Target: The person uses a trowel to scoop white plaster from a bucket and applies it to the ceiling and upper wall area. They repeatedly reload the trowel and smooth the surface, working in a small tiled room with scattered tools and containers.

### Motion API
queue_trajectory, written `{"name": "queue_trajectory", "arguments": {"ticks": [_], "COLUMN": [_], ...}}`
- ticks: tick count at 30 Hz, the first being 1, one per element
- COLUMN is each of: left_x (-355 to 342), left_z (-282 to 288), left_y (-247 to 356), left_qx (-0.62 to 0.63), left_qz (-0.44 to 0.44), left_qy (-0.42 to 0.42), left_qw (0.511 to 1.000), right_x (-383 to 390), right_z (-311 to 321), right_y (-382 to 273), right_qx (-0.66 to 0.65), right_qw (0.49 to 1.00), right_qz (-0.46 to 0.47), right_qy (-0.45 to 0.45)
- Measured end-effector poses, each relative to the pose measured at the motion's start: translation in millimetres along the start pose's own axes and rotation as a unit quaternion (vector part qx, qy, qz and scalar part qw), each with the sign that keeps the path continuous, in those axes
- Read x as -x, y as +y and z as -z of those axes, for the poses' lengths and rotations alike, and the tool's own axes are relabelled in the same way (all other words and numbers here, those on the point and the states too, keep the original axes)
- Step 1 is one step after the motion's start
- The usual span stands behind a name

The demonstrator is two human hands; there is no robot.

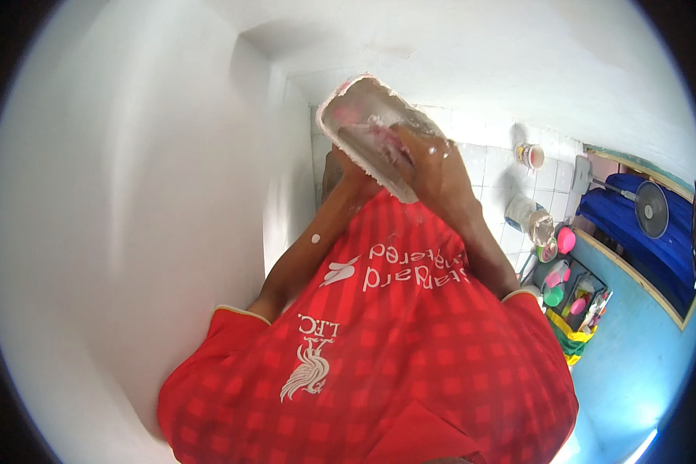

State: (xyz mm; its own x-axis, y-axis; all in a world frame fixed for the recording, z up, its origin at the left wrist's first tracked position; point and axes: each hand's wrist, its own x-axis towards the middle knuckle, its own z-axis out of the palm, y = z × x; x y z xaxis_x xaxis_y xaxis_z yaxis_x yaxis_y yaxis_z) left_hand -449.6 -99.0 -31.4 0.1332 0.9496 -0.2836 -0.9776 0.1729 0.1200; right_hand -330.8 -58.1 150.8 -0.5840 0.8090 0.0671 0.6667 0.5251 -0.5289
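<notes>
In front of my chest I hold a shallow rectangular tray [357, 99], tilted, its rim crusted with a whitish coating. My left hand [351, 165] grips it from the left and beneath; most of those fingers are hidden behind the tray. Over the right side of the tray reaches my right hand [431, 155], its fingers bent down inside it. Reddish-pink smears [390, 143] show by those fingers and on the tray's inner surface. Whatever the right fingers hold, if anything, is too blurred to make out. White specks dot both arms and the right hand.
Close on my left rises a white wall [131, 232], with another ahead [479, 54]. On the tiled floor [475, 166] to the right stand a small tub [530, 155] and a clear container [527, 215]. Beyond are a rack of household items [584, 298], a fan [651, 209] and blue fabric [615, 205].
</notes>
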Motion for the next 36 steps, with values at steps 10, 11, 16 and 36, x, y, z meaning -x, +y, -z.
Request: {"name": "queue_trajectory", "arguments": {"ticks": [10, 11, 16, 36], "left_x": [1.8, -0.3, 2.2, 4.5], "left_z": [-30.1, -25.8, -4.9, -22.8], "left_y": [14.0, 11.7, 8.7, 8.8], "left_qx": [-0.244, -0.075, 0.014, -0.077], "left_qz": [-0.026, 0.012, 0.009, -0.011], "left_qy": [0.015, 0.019, -0.033, -0.028], "left_qw": [0.969, 0.997, 0.999, 0.997], "right_x": [-9.8, -8.3, -7.7, -1.9], "right_z": [21.2, 13.9, 18.8, 11.8], "right_y": [-3.6, 0.4, -16.9, -16.0], "right_qx": [-0.052, -0.035, -0.109, 0.057], "right_qw": [0.996, 0.998, 0.990, 0.997], "right_qz": [-0.073, -0.047, -0.081, 0.044], "right_qy": [-0.025, -0.013, -0.036, 0.027]}}
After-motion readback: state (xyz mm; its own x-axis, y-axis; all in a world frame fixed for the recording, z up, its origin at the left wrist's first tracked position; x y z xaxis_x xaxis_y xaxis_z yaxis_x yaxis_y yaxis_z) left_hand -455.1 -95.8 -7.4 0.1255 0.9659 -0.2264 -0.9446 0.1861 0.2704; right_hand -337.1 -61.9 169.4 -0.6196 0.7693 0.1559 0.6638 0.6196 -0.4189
